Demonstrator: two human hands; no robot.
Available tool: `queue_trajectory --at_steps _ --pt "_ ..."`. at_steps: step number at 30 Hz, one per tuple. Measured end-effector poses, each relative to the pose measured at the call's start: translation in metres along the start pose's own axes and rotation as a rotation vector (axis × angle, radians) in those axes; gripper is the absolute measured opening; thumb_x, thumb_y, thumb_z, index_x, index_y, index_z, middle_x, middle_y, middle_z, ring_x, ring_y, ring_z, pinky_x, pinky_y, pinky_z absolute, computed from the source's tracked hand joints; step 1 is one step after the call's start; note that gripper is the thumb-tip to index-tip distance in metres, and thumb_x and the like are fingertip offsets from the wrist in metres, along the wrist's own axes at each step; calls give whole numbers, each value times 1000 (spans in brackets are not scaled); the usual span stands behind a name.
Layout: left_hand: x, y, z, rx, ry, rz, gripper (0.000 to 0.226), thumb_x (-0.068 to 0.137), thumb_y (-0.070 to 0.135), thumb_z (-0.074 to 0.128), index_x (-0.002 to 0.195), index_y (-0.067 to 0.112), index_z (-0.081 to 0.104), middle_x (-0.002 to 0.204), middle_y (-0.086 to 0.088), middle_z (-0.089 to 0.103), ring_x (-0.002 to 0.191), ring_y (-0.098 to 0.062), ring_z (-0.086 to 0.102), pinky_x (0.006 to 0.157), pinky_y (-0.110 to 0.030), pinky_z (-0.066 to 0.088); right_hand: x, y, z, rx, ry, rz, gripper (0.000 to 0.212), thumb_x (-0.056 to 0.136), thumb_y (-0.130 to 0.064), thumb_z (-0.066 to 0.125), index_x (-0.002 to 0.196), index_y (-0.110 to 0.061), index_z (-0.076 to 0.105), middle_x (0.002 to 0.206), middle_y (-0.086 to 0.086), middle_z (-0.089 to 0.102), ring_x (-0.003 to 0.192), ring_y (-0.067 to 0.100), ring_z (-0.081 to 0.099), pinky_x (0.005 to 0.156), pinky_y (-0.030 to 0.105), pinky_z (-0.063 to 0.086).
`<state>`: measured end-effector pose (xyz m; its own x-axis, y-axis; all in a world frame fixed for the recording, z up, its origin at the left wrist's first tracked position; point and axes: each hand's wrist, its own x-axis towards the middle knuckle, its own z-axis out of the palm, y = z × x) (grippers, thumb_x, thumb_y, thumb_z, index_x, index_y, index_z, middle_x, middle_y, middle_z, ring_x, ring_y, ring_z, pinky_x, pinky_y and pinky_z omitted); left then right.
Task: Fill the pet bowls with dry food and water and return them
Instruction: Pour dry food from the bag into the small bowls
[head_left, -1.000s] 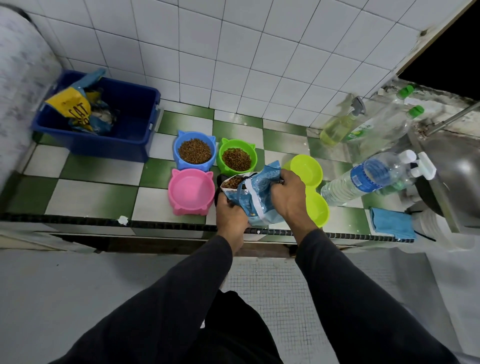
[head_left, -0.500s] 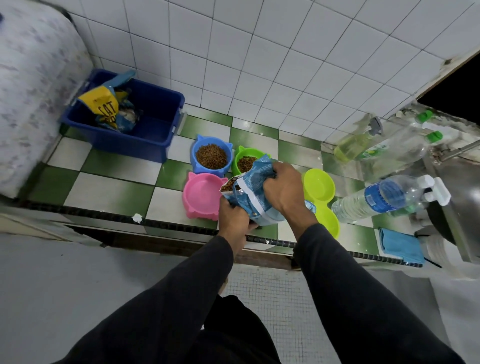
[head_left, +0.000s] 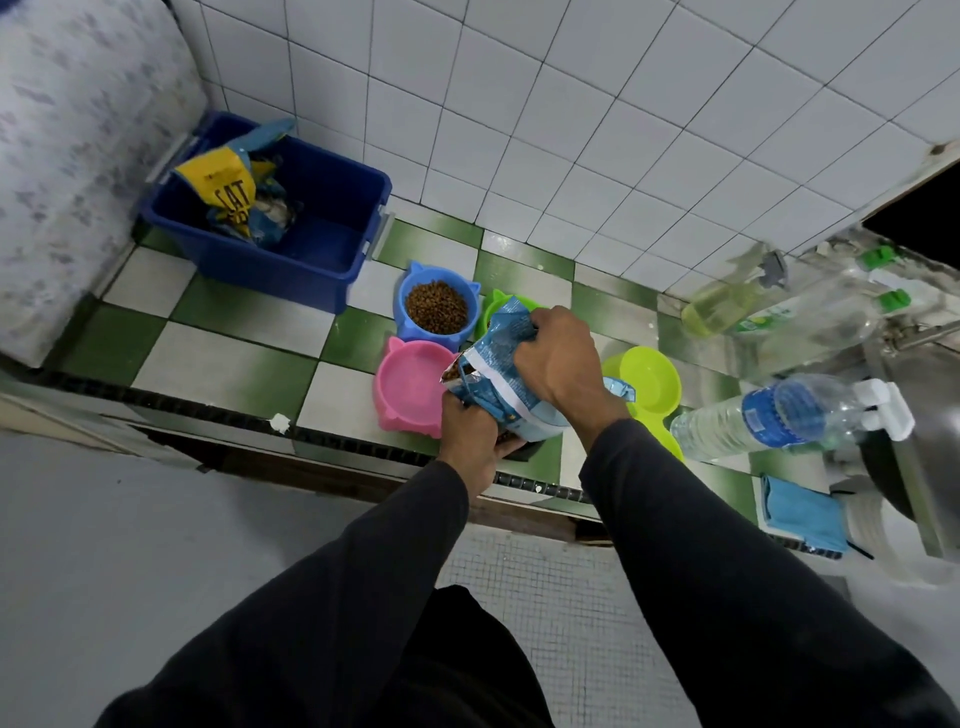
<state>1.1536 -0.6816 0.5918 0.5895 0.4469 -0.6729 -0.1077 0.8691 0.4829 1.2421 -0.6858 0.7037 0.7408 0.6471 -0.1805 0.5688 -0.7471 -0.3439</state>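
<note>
At the upper left of the frame, a blue tub (head_left: 311, 244) is sitting on the green-and-white checked counter (head_left: 228, 364), holding crumpled yellow-and-blue food packets (head_left: 239, 202). Right of it, toward the centre, a blue bowl (head_left: 435, 306) is standing full of brown kibble. Just below it, a pink bowl (head_left: 410, 384) is lying empty. A green bowl (head_left: 501, 301) is peeking out behind the food bag, mostly hidden, so its contents cannot be told.

At the centre, both hands are holding a blue food bag (head_left: 506, 384) above the counter edge. The left hand (head_left: 470, 436) is gripping the bag's lower end with its fingers curled under it; the right hand (head_left: 558, 358) is clutching the upper fold, fingers wrapped over the crumpled top. The bag's long axis is running from lower right to upper left, and its torn mouth, with kibble showing, is pointing left toward the pink bowl, just beside its right rim. The left hand is the nearer one to that bowl. Judging from this, tipping the mouth further left and down looks like the coming pour.

Right of the hands, a lime double bowl (head_left: 649, 384) is lying empty. Further right, a blue-labelled water bottle (head_left: 769, 415) is lying on its side. Above it are two green-capped bottles and a spray bottle of yellow liquid (head_left: 727, 301). A blue cloth (head_left: 800, 512) is resting at the lower right.

Count: three cat-shaped bowls, one double bowl, one bag in hand.
</note>
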Motion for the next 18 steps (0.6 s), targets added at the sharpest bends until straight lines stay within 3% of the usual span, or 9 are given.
queue_trajectory --at_steps 5,9,13,15,18 --pt "6 0 -1 -78 17 -66 31 106 15 46 135 18 59 125 -12 72 112 -36 70 81 -53 62 5 -11 1 -43 -38 -29 13 85 -13 56 91 -4 62 101 21 65 90 41 59 68 32 38" --pt "10 0 -3 -175 21 -119 24 109 16 43 113 17 67 118 -15 73 105 -35 70 92 -56 57 7 -19 4 -84 -46 -55 17 83 -18 58 90 -3 65 99 20 67 91 39 61 67 31 37" --pt "14 0 -4 -223 21 -143 21 108 14 46 107 16 66 118 -18 70 110 -37 66 102 -60 51 9 -27 5 -83 -65 -58 39 66 -38 40 82 -8 60 97 18 66 89 38 60 67 31 37" --pt "14 0 -4 -271 15 -150 21 108 13 45 108 15 66 120 -19 69 113 -38 65 103 -59 51 10 -29 5 -89 -80 -56 33 66 -38 40 79 -11 55 94 16 65 84 37 58 67 31 37" --pt "13 -1 -3 -316 -2 -155 20 108 15 47 113 14 66 124 -19 68 112 -36 66 98 -55 54 14 -28 7 -107 -96 -49 20 84 -30 57 82 -10 57 87 9 57 76 30 49 67 30 37"
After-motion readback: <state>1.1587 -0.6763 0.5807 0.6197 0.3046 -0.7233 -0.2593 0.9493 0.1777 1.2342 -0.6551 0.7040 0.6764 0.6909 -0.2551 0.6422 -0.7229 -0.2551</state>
